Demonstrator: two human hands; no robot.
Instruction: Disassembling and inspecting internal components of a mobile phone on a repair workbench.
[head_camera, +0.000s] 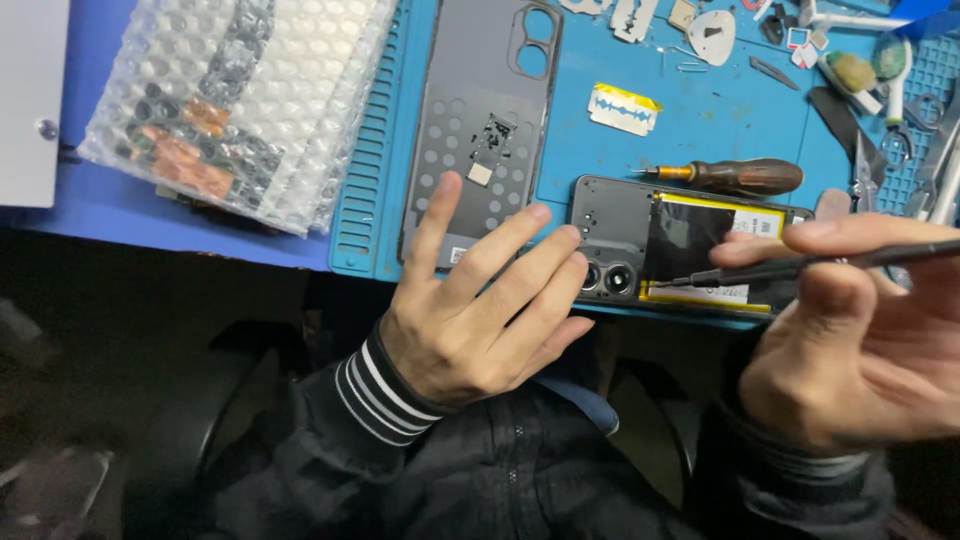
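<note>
Bubble-wrapped parts (235, 100) lie at upper left beside a blue mat (720, 120). At center, the left hand (470, 310), fingers spread open, steadies an opened phone (680, 250) with a yellow-edged battery label, while the right hand (860, 340) pinches a thin black tool (800, 265), tip on the phone.

The work mat (700, 120) is bright blue. The phone back cover (480, 120) is dark grey with a pattern of pale dots. The opened phone (610, 225) is black, and its battery (755, 222) has yellow edges. The screwdriver (745, 176) has a brown handle. The sleeve cuff (380, 390) is black with white stripes.
</note>
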